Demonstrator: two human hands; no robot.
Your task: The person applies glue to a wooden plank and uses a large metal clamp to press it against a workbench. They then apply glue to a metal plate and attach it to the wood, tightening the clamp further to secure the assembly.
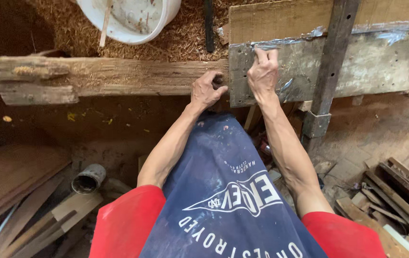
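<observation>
My left hand (208, 89) is curled with its fingers against the end of a rough, weathered wooden beam (104, 79), right where it meets a grey, foil-patched wooden board (371, 62). What its fingertips pinch is hidden. My right hand (263, 72) rests on the left part of that board, fingers pressed onto a strip of silvery foil (281, 42) along the upper edge. Both forearms reach forward over my dark blue apron (223, 191).
A white bucket (161, 14) with a stick in it sits on sawdust behind the beam. A dark metal upright (331, 62) crosses the board. A short grey pipe (89, 179) and wooden offcuts (28, 210) lie lower left; more wood scraps (395, 196) lower right.
</observation>
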